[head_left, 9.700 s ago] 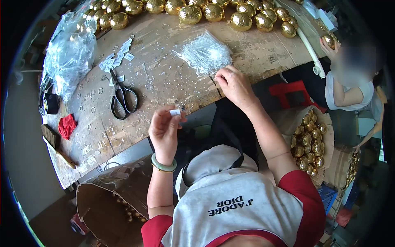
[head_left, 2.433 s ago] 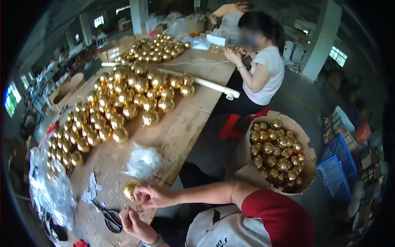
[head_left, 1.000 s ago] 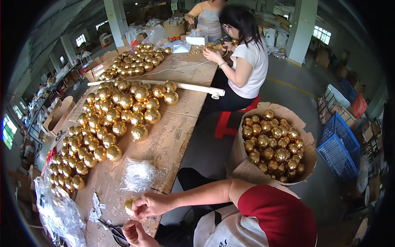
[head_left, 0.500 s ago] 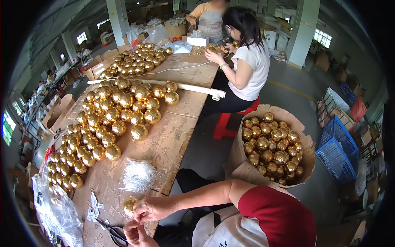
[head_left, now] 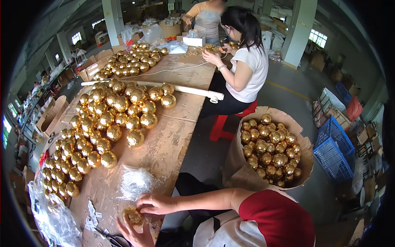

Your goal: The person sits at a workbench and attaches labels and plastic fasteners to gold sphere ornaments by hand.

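Observation:
Near the table's front edge a single gold ball (head_left: 134, 216) lies between my two hands. My left hand (head_left: 135, 234) is at its near side, fingers spread and touching or nearly touching it. On the far side my right hand (head_left: 155, 203) has its fingertips near the ball, the fingers loosely apart. A heap of clear plastic strands (head_left: 135, 182) sits just beyond my right hand. Small white tags (head_left: 91, 217) lie left of the ball. Black scissors (head_left: 117, 241) are partly hidden at the lower edge, beside my left hand.
Many gold balls (head_left: 109, 119) cover the wooden table (head_left: 166, 138), with a white pipe (head_left: 185, 89) behind them. Plastic bags (head_left: 55, 222) lie at left. A box of gold balls (head_left: 236, 158) stands on the floor at right. One person (head_left: 249, 70) sits beyond; another (head_left: 207, 20) is behind.
My hands were close together beside the ball with fingers pinched; now they are apart, fingers opened, on either side of the ball. The view has shifted slightly.

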Action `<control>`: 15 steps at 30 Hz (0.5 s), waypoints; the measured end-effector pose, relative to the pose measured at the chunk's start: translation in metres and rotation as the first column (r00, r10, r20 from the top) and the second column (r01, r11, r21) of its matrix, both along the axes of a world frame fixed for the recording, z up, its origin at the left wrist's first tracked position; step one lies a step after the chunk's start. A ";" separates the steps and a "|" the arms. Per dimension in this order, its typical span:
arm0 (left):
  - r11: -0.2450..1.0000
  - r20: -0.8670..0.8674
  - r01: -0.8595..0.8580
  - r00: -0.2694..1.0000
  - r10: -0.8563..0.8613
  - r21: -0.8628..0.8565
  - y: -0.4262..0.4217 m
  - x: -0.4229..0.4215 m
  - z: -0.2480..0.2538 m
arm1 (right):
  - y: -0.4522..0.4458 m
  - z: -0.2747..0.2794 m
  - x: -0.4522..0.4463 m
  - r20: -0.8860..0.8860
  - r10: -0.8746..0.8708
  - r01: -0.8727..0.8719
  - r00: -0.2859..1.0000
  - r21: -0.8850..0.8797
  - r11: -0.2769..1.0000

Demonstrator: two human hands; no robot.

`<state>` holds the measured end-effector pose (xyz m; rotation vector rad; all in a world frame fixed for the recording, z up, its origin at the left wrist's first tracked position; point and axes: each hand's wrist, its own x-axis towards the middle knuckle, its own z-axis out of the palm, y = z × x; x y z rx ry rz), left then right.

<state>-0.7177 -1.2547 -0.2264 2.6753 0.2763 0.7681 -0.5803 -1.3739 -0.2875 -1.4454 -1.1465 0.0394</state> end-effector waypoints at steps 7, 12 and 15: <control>0.970 0.037 -0.005 0.999 0.014 -0.244 0.009 0.026 -0.037 | -0.005 0.001 -0.001 -0.147 0.030 -0.041 0.989 -0.076 0.996; 0.975 0.016 -0.014 1.000 0.018 -0.223 -0.002 0.031 -0.014 | -0.009 0.002 0.001 -0.203 0.047 -0.067 0.978 -0.089 0.994; 0.974 0.009 -0.038 0.999 0.041 -0.222 -0.003 0.032 -0.014 | -0.006 -0.009 0.001 -0.150 0.008 -0.018 0.989 -0.061 0.998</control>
